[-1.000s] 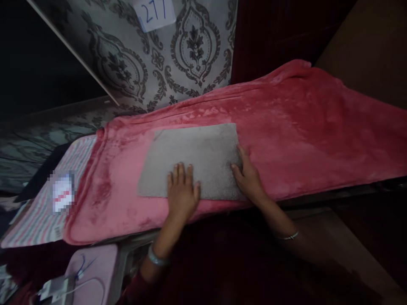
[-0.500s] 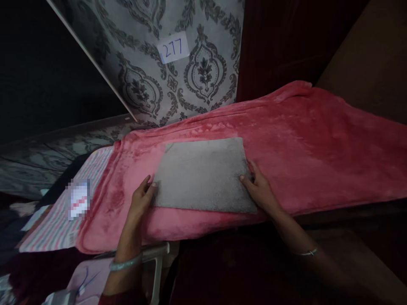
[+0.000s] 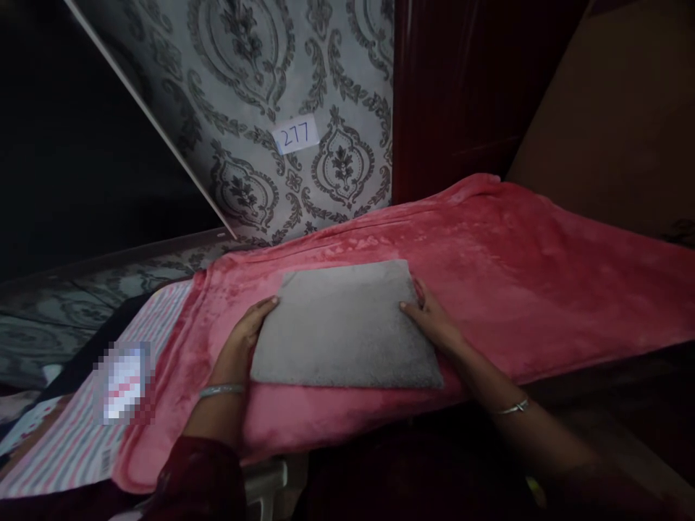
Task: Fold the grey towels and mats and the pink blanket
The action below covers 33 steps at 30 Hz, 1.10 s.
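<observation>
A flat, rectangular grey mat [image 3: 344,325] with a fuzzy, cloth-like surface lies over the pink blanket [image 3: 515,289] in front of me. At its left edge, near the far corner, is my left hand [image 3: 255,322], thumb on top and the other fingers mostly hidden below. My right hand [image 3: 431,318] grips the opposite edge, its thumb pressed on the upper face and its fingers curled at the side. Whether the mat is lifted off the blanket, I cannot tell.
A striped cloth [image 3: 70,441] sticks out at the left, with a blurred-out item [image 3: 124,383] on it. Behind stands a patterned wall [image 3: 342,166] bearing a paper marked 277 [image 3: 296,134]. A dark panel [image 3: 108,145] rises at left. A chair part [image 3: 266,481] shows below.
Both hands have slid toward the far corners along the mat's side edges, the left one more plainly. The camera view has tilted up, so the scene sits lower.
</observation>
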Each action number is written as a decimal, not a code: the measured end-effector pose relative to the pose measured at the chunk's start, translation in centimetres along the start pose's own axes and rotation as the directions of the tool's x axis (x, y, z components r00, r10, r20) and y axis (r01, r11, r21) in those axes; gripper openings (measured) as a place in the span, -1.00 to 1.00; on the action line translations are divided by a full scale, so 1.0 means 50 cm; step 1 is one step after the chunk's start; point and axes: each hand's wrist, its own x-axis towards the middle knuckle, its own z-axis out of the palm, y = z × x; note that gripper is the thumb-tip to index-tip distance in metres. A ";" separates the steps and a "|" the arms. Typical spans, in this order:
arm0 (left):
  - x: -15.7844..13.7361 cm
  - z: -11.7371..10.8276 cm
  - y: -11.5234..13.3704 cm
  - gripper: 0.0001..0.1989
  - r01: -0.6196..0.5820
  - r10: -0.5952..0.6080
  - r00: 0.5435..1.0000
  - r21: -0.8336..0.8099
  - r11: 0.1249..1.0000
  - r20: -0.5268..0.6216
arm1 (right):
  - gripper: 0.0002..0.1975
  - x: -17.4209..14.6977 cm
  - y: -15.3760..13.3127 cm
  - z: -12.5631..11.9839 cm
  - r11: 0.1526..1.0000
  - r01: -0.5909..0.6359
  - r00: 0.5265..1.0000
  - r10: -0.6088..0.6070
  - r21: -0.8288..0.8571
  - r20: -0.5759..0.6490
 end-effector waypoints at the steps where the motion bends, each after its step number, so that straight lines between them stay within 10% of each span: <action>1: 0.001 0.004 0.001 -0.60 0.022 -0.022 1.000 0.004 1.000 0.001 | -0.08 0.002 0.000 0.001 1.000 0.009 1.000 -0.009 -0.025 -0.002; 9: -0.022 0.030 0.029 -0.64 -0.084 0.084 0.995 -0.009 0.996 -0.047 | -0.05 0.034 -0.021 -0.010 0.992 -0.024 0.999 0.029 -0.126 0.039; 19: -0.117 0.022 0.070 -0.36 -0.342 0.319 0.934 -0.143 0.929 -0.162 | -0.03 0.127 -0.217 -0.075 0.979 0.174 0.974 -0.156 -0.103 0.163; 28: -0.042 0.021 -0.068 -0.23 -0.172 0.157 0.982 -0.163 0.972 -0.101 | -0.02 0.136 -0.006 -0.049 0.994 -0.078 0.981 0.090 -0.074 0.173; 33: -0.025 0.013 -0.091 -0.40 -0.117 0.094 0.989 -0.208 0.971 -0.116 | -0.17 0.123 0.013 -0.048 0.986 -0.165 0.978 0.164 0.001 0.132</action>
